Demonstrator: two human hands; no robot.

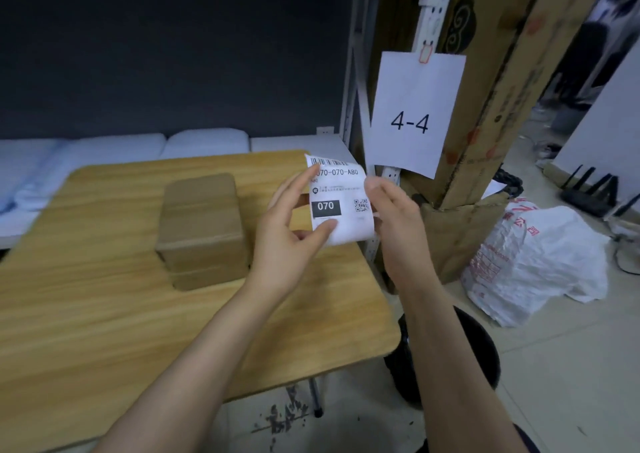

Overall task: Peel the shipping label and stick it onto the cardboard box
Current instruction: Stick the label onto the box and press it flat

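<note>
Cardboard box (202, 227) on wooden table (104, 314), shelving (356, 72) behind

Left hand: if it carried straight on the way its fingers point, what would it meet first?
The left hand points up and right, already on the label. Past that sheet, probably the right hand, though depth is unclear.

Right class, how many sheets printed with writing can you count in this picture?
2. The shipping label is held up between both hands, above the table's right edge. The paper sign reading 4-4 hangs on the shelving behind it. Others may be hidden.
</note>
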